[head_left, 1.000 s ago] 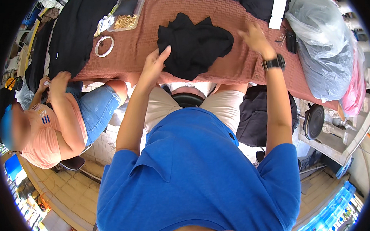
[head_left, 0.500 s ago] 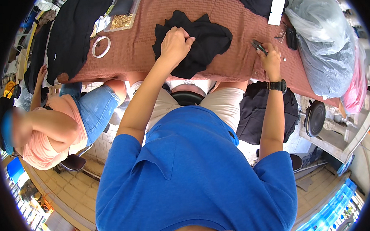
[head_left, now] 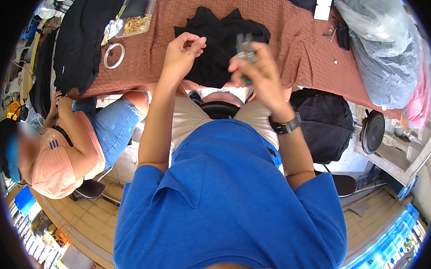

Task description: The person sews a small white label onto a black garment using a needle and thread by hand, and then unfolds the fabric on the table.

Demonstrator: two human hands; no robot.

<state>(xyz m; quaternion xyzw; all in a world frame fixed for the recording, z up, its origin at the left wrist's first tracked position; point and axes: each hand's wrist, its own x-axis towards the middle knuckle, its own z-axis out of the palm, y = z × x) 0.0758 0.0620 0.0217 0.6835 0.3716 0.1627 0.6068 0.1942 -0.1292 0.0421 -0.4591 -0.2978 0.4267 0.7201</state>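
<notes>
Short-sleeved blue shirt (head_left: 247,205), pointed flap (head_left: 182,192) on its front, pale shorts (head_left: 188,114), black wristwatch (head_left: 286,126) on the right

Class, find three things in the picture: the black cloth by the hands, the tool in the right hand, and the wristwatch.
Black cloth (head_left: 216,48): head view, near its middle.
Tool (head_left: 243,53): head view, its blurred upper part.
Wristwatch (head_left: 287,127): head view, its dark outer surface.

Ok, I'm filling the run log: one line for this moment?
Left hand: over black cloth, contact unclear | right hand: holding small tool, blurred | on brown cover: white ring
</notes>
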